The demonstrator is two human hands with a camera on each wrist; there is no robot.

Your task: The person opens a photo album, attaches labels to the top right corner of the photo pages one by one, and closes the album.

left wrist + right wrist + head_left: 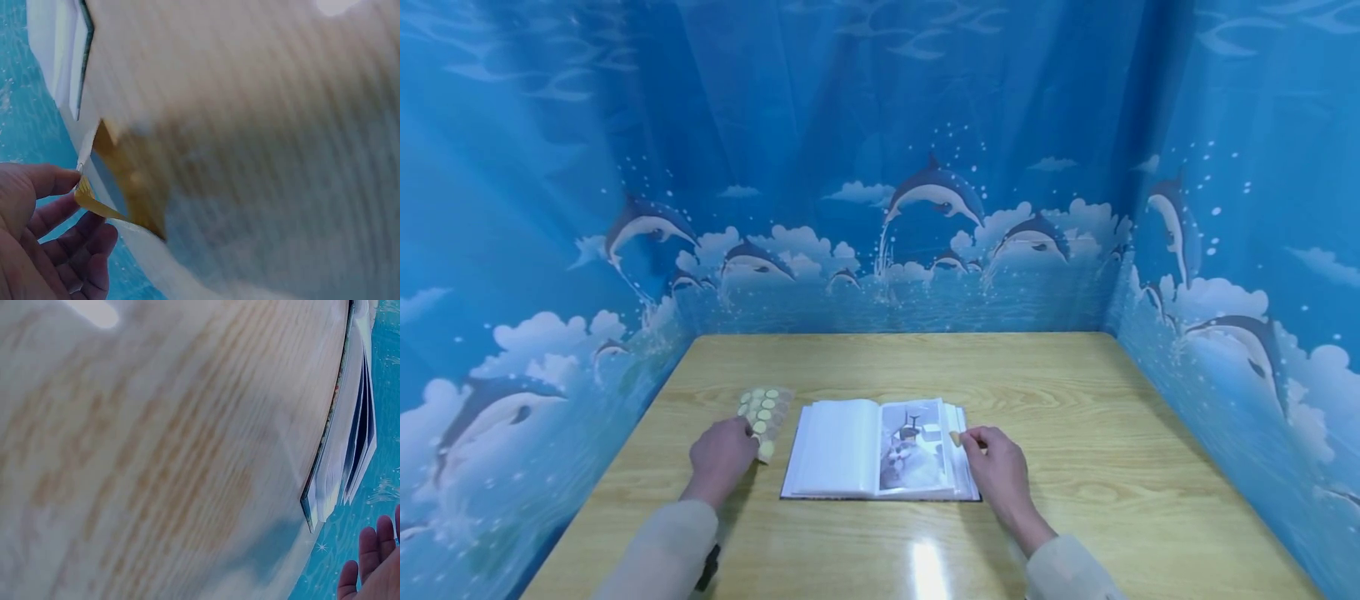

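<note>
A photo album [837, 450] lies open on the table, its left page white. On the right page is a greyish picture [914, 454]. Left of the album, my left hand [722, 454] pinches the near end of a sheet of round pale-yellow stickers [765, 416]. In the left wrist view the sheet's edge [100, 208] bends up between thumb and finger. My right hand [1000, 471] pinches a small yellowish sticker [956, 437] by the album's right edge. The right wrist view shows only part of that hand [378, 569] beside the album's pages [337, 437]; the sticker is hidden there.
The wood-grain table [1097, 433] extends around the album. Blue curtains [820, 108] printed with dolphins and clouds hang behind it and along both sides. Light glares off the tabletop near its front.
</note>
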